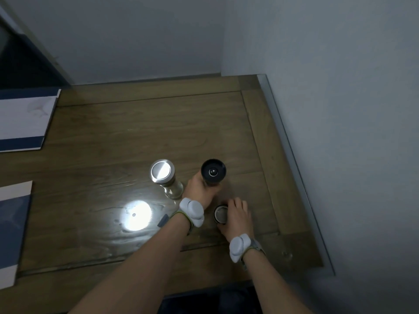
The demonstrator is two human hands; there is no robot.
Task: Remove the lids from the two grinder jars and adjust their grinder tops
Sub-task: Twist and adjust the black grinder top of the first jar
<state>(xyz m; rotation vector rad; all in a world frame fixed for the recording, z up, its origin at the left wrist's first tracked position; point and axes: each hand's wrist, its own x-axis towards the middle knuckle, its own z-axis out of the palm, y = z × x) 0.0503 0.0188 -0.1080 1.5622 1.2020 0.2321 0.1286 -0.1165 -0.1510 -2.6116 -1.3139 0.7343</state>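
The left hand (199, 189) grips the right grinder jar (213, 172), probably to steady it, toward the right edge of the tabletop (136, 132). The right hand (235, 217) closes around its removed lid (220, 214), just nearer. The second jar (164, 177) remains capped beside them.

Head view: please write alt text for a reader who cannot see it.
The left hand grips a lidless grinder jar on a wooden table, while the right hand rests on its removed lid. A second jar stands left, silver lid on.
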